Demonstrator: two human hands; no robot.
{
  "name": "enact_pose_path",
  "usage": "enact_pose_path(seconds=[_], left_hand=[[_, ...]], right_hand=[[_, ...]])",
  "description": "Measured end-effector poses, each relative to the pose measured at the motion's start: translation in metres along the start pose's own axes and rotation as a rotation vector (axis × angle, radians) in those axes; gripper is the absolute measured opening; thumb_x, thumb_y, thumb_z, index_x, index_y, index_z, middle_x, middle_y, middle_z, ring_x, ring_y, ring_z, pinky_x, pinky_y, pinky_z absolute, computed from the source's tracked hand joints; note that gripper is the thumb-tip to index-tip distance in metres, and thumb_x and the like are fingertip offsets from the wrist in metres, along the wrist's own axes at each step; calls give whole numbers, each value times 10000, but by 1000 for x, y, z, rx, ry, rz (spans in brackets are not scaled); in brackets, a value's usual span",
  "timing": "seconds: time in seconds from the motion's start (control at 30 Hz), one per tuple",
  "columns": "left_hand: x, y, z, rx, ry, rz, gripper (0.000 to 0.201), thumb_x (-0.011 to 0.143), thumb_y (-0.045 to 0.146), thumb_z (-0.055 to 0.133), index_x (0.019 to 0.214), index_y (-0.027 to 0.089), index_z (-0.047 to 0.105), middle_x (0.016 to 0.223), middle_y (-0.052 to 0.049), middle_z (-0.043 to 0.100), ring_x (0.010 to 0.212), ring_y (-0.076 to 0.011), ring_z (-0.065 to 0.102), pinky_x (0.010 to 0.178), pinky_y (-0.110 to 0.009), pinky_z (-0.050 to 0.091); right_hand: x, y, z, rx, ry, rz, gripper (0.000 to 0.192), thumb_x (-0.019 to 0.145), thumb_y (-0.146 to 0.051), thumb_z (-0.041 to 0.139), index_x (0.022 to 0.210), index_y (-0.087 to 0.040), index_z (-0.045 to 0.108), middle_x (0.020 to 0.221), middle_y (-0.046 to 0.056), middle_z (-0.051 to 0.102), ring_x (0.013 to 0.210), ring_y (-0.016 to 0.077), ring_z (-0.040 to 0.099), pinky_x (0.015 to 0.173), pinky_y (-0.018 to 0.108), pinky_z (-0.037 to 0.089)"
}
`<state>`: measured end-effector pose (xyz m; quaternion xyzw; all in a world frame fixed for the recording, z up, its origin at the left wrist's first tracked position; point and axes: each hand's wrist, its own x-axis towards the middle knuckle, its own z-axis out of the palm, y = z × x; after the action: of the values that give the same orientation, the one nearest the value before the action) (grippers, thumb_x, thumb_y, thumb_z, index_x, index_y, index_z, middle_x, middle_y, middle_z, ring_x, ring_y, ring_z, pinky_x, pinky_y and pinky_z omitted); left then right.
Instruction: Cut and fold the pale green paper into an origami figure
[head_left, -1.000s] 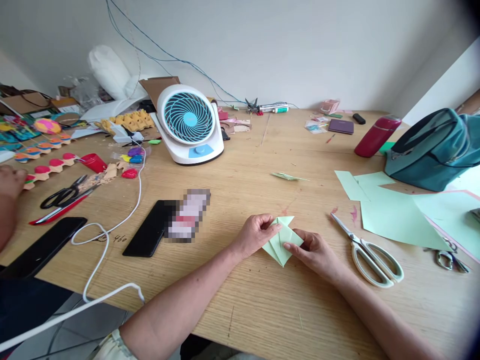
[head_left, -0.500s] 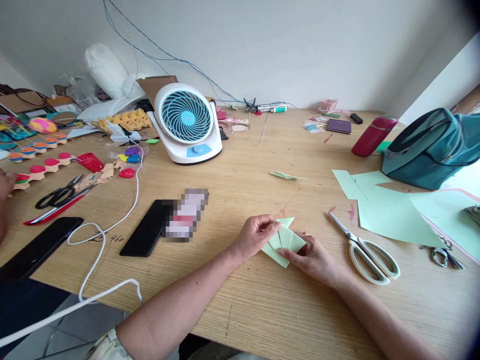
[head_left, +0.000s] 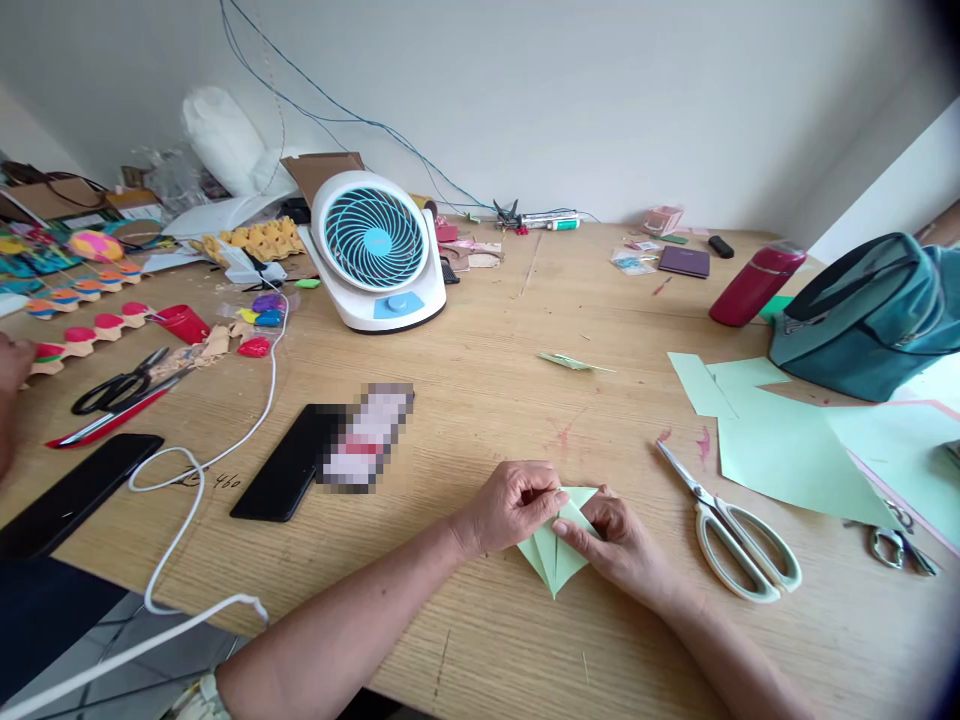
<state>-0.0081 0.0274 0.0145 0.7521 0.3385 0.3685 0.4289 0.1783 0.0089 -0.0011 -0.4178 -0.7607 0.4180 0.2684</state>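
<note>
A folded piece of pale green paper (head_left: 553, 566) is held between both hands, just above the table near its front edge. With thumb and fingers, my left hand (head_left: 517, 508) pinches its upper left part. My right hand (head_left: 619, 540) grips the right side, thumb lying across the front near the middle crease. The lower corner of the paper points toward me. White-handled scissors (head_left: 739, 535) lie to the right of my right hand, blades pointing away. Farther back lies a small folded green paper piece (head_left: 571, 362).
Green paper sheets (head_left: 795, 440), a teal bag (head_left: 862, 315) and a red bottle (head_left: 756, 285) are on the right. A white fan (head_left: 375, 250) stands at the back. Phones (head_left: 289, 465), a white cable (head_left: 199, 510) and black scissors (head_left: 120, 385) lie left, near another person's hand (head_left: 11, 380).
Both hands have moved slightly toward me with the paper. The paper is turned, its lower point now facing me, and my right thumb has shifted up near the middle crease.
</note>
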Motion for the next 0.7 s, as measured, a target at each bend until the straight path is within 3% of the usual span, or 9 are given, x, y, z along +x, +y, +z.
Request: enact_pose_path(seconds=[0.23,0.47,0.7], left_hand=[[0,-1,-3,-137,-27,-137,324,892,424,547,702,172,476,662,32,436,582,-89,377,537,-225,298],[3,-2,-9,-41,-34,-27,362,912,426,522,658,175,465,648,28,437,607,-99,405,590,-237,317],[-1,-3,-3,-70,34,-92,291,906,396,573,733,161,565,685,18,516,597,-87,441,549,-212,327]], right_hand=[[-2,-4,3,-10,-17,45,606,924,-554,504,513,-184,258,502,-46,344,538,103,367,721,306,368],[-3,8,10,-161,50,55,615,913,-546,522,458,-185,319,589,7,447,613,144,430,711,326,378],[-2,6,9,-131,48,83,619,907,-557,523,468,-194,283,582,7,424,601,144,411,635,310,344]])
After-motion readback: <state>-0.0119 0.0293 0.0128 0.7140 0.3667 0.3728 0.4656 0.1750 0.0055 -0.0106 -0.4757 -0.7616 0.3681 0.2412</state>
